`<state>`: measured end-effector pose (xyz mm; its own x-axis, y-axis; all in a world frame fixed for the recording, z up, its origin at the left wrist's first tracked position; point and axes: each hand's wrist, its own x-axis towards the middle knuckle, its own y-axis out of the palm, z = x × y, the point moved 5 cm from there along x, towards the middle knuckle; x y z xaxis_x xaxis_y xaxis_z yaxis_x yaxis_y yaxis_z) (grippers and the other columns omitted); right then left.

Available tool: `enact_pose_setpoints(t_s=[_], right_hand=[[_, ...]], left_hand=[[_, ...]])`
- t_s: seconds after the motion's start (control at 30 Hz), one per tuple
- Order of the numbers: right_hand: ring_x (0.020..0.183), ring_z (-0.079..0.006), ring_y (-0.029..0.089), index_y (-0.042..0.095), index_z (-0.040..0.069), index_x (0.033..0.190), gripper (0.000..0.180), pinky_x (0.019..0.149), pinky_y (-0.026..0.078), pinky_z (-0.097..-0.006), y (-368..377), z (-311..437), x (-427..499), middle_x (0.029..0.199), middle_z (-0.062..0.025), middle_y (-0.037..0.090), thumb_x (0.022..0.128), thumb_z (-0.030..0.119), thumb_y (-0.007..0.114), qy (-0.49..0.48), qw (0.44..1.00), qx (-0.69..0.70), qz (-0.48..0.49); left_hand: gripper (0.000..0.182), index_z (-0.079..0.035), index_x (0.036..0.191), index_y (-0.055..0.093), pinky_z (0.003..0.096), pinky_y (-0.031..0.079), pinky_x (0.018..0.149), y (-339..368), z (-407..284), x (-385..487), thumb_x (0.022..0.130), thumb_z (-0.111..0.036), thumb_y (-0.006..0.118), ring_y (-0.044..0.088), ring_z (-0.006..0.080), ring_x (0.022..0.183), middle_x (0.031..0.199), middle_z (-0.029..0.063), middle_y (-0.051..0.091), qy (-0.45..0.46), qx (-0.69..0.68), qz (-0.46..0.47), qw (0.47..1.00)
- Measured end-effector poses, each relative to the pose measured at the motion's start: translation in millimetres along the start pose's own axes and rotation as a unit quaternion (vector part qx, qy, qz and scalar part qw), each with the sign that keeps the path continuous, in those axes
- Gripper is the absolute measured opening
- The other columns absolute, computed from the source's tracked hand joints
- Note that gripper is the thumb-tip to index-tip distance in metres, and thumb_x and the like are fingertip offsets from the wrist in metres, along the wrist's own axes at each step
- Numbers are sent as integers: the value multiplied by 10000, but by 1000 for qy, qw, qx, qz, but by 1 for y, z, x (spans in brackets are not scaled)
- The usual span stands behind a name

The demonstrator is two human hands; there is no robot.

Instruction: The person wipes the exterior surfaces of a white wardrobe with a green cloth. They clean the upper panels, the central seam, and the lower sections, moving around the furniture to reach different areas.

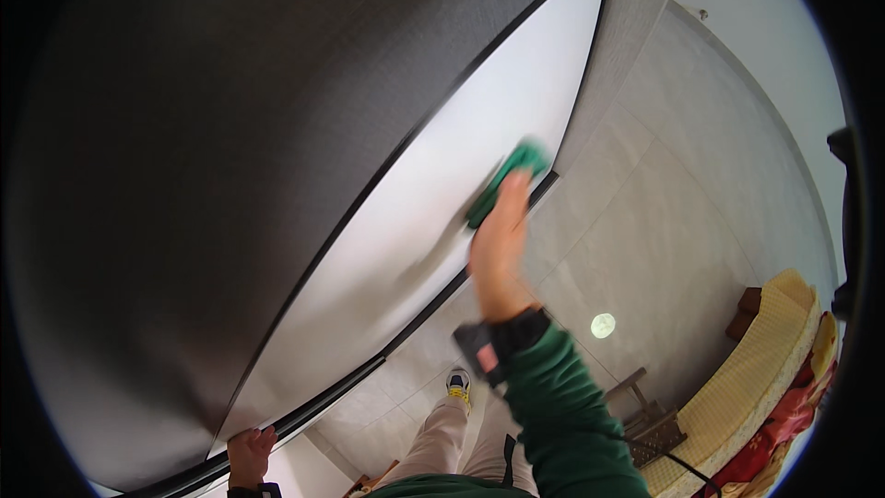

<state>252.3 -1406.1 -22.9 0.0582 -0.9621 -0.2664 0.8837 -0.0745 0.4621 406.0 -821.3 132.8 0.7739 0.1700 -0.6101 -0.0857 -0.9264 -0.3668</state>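
My right hand [499, 242] presses a folded green cloth [508, 180] against a white glossy panel [429, 200] with black edging; the hand and cloth are blurred. The wrist wears a dark strap with a small box on it. At the lower left, my left hand [250, 453] rests with its fingers on the black edge strip [297, 418] along the panel's border, holding no loose object. A large dark panel [207, 117] adjoins the white one along a thin black line.
Grey floor tiles [622, 221] spread out on the right. A long seat with a yellow checked cover [733, 387] and red patterned fabric [781, 443] stands at the lower right, beside a small brown stool [650, 429]. A black cable [677, 463] crosses near my right sleeve.
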Motion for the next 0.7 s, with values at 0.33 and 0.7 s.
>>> enact_pose_setpoints(t_s=[0.33, 0.7], right_hand=[[1410, -292, 244, 213, -74, 1455, 532, 1144, 177, -323, -5, -42, -52, 1530, -203, 238, 1010, 159, 389, -21, 999, -27, 34], [1410, -496, 103, 229, -29, 1450, 707, 1146, 134, -502, 68, -10, -320, 1523, -323, 56, 815, -68, 537, -72, 947, -191, 247]], left_hand=[[143, -62, 969, 588, 526, 518, 867, 24, 8, -8, 871, -166, 589, 615, 392, 974, 915, 75, 584, -17, -41, 74, 996], [330, 11, 1215, 498, 494, 473, 967, 14, 4, -30, 918, -124, 544, 569, 398, 1119, 1191, 141, 580, 60, -27, 175, 982]])
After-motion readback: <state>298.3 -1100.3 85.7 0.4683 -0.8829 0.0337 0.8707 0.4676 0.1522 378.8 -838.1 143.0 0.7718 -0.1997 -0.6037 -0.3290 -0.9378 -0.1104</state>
